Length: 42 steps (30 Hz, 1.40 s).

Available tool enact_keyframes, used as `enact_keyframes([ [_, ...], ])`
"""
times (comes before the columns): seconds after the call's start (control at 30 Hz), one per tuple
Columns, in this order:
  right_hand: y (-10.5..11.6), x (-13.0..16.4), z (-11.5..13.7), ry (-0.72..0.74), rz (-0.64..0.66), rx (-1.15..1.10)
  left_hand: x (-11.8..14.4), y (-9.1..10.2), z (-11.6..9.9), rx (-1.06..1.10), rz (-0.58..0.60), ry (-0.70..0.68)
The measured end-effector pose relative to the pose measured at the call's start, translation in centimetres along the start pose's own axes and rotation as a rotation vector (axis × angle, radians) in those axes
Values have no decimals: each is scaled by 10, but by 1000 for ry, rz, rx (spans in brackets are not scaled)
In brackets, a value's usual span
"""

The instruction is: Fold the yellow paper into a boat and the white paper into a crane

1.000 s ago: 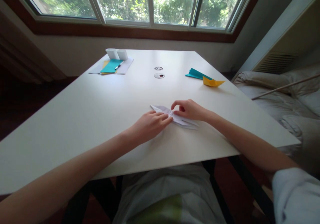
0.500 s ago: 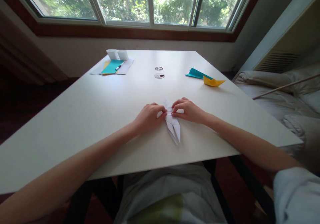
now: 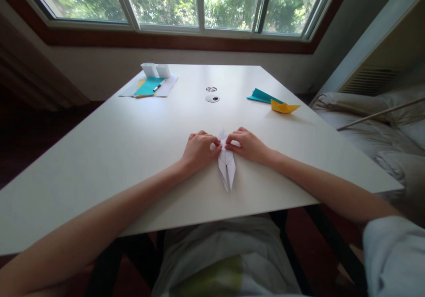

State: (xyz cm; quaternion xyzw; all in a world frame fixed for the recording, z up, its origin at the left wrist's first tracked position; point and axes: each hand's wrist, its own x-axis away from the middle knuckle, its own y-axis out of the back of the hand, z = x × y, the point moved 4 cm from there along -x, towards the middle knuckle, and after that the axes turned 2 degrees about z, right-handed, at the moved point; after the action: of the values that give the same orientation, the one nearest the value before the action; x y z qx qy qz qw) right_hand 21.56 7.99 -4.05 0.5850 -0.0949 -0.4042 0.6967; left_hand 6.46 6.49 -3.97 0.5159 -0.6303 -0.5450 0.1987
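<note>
A folded white paper [image 3: 227, 164] lies on the table between my hands, its two narrow pointed legs directed at me with a slit between them. My left hand [image 3: 202, 148] pinches its left edge between thumb and forefinger. From the other side, my right hand [image 3: 247, 144] pinches the right edge, fingers curled and the tips close to those of the left. The paper's far end shows pale beyond the fingertips; the part right under the fingers is hidden.
On the white table [image 3: 109, 168], a yellow paper boat [image 3: 284, 107] sits by a folded teal paper [image 3: 262, 95] at right. At back left are teal sheets [image 3: 148, 86], a pen [image 3: 158, 86] and small white paper boxes [image 3: 162, 71]. Two round cable holes [image 3: 212, 98] lie mid-table.
The folded paper has turned slightly, its legs now pointing more straight at me. Both hands have shifted a little away from me and closer together, still pinching it.
</note>
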Motion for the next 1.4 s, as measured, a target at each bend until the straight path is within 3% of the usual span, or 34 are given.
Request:
enact_keyframes([
  [0.37,6,0,4,-35,41,-5,1,4,3,-18,49,-36],
  [0.87,10,15,13,-67,224,79,16,13,-2,-122,345,-82],
  [1.4,8,24,26,-58,354,128,25,15,-10,-134,514,-69],
])
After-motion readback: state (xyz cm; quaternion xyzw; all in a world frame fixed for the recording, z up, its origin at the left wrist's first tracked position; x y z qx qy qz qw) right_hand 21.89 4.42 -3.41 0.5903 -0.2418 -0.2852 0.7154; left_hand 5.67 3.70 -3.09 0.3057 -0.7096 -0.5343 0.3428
